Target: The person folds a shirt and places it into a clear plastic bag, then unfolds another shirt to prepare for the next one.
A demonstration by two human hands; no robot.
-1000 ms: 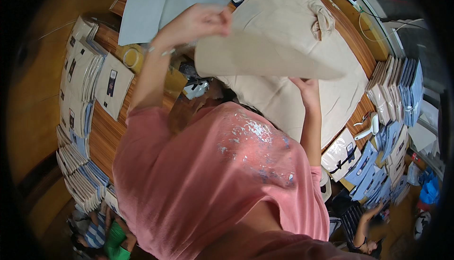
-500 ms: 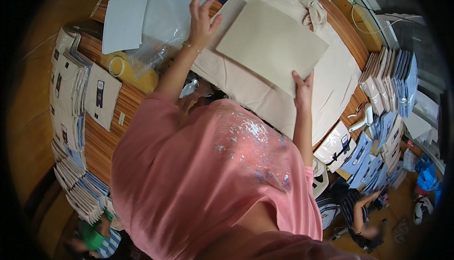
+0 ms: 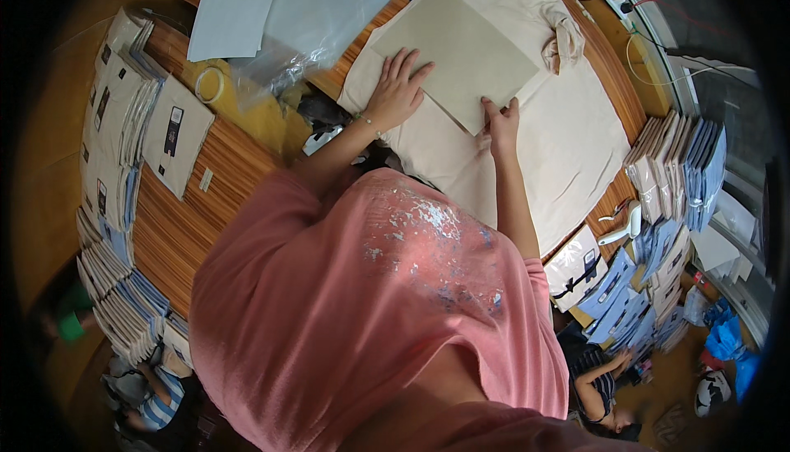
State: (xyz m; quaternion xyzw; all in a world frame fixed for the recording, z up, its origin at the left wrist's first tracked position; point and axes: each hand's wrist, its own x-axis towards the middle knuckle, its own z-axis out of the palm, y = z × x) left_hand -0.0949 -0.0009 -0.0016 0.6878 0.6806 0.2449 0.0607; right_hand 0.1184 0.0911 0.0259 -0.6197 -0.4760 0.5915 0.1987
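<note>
A grey-beige rectangular sheet of cardboard (image 3: 465, 49) lies on a spread cream garment (image 3: 568, 139), with one corner pointing toward me. My left hand (image 3: 398, 92) rests flat across the left edge of the sheet, fingers apart. On the sheet's right near edge, my right hand (image 3: 500, 125) grips it between thumb and fingers; the fingertips beneath are partly hidden. Small creases show in the garment beside that hand. At the far right of the garment, its fabric is bunched into a gathered part (image 3: 564, 41).
Clear plastic bags (image 3: 329, 16) and white sheets (image 3: 234, 12) lie at the far left. Stacks of packed garments (image 3: 115, 139) line the left side; more folded garments (image 3: 658, 164) stand at the right. A white-handled tool (image 3: 623, 226) lies nearby. Other people sit at both lower corners.
My left hand has come down from the air onto the cardboard. The sheet has shifted left and lies lower on the garment, my right hand moving left with it.
</note>
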